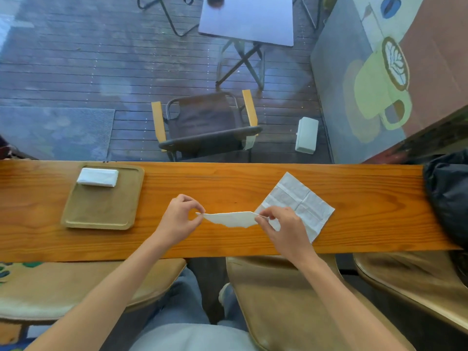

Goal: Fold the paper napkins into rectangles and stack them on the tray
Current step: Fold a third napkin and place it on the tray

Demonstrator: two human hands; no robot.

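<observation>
1. We hold one napkin [229, 219] in the air above the desk [228, 178], to the right of the tray [101, 214]. Our left hand [177, 219] pinches its left tip and our right hand [283, 228] pinches its right tip, fingers curled on the paper.

2. The napkin's long axis runs side to side between our hands, roughly along the desk's length. The tray lies off its left end, so our left hand is the nearer one; we judge the coming move a carry leftward once the fold is finished.

3. By our count, three lots of paper: the napkin we hold, one unfolded sheet [301, 198] flat on the desk to the right of the tray and partly under our right hand, and one white folded stack [98, 177] in the tray's far left corner. How many napkins that stack holds we cannot tell.

4. One tray, most of its floor bare, so folding looks to us far from over.
</observation>
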